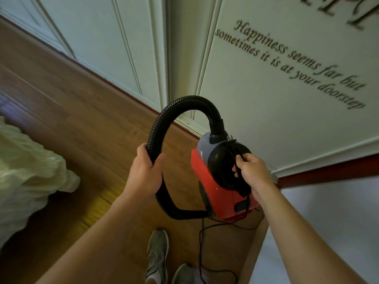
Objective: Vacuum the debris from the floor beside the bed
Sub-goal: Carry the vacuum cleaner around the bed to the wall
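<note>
Grey trainers point(157, 254), pale along the sole edge, at six o'clock. Bare forearms point(98, 232) up to left hand point(144, 174) and right hand point(254, 171).

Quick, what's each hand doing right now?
Left hand: closed round the black ribbed plastic hose.
Right hand: closed, gripping the black handle of the red and black plastic vacuum cleaner.

Script lettering point(291, 64) on the wall point(256, 128) reads "Happiness seems far but sometimes it is at your doorstep"; bigger letters point(340, 11) above are cut off; my vacuum cleaner's point(217, 193) white label point(202, 155) is illegible.
</note>
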Tool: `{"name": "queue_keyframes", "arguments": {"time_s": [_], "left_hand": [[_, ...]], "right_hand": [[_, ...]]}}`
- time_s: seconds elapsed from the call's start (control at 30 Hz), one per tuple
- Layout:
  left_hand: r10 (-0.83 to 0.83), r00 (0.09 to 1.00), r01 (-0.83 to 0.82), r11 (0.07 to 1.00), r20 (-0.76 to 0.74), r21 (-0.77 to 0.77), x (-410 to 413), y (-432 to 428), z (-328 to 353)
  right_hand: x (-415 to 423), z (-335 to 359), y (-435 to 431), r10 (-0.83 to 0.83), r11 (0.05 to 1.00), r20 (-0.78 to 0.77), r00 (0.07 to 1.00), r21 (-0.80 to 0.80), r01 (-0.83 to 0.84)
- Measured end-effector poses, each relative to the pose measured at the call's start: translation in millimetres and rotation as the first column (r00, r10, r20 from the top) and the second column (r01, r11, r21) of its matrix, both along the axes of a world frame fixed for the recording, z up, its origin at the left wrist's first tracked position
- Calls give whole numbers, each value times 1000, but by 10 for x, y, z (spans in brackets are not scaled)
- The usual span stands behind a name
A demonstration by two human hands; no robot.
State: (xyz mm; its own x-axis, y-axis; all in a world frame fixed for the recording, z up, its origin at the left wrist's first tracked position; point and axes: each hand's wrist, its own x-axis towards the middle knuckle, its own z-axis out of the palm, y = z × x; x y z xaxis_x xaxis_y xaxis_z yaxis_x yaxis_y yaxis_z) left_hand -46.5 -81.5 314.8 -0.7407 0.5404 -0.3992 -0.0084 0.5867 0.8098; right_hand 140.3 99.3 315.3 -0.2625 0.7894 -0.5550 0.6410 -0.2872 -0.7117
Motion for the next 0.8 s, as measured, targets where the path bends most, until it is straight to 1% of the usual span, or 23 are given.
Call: {"name": "queue_keyframes", "arguments": {"time_s": [0.13,0.27,0.53,0.8], "left_hand": [[47,999,-46,997,-15,68,-106,-172,654],[87,993,-77,988,-75,136,-212,-360,1337],[216,954,-162,955,-209,247,-314,-784,2614],[359,899,-252,893,-251,373,-525,-1132,3548]], "right_hand": [[-190,649,-137,42,999,-92,995,-13,-43],[-358,1315,-307,88,996,-153,984,6,-88],[-710,2558,-759,138,988,-262,955,109,-113],[-1130,3584,-1113,228,964,-364,903,215,-157]]}}
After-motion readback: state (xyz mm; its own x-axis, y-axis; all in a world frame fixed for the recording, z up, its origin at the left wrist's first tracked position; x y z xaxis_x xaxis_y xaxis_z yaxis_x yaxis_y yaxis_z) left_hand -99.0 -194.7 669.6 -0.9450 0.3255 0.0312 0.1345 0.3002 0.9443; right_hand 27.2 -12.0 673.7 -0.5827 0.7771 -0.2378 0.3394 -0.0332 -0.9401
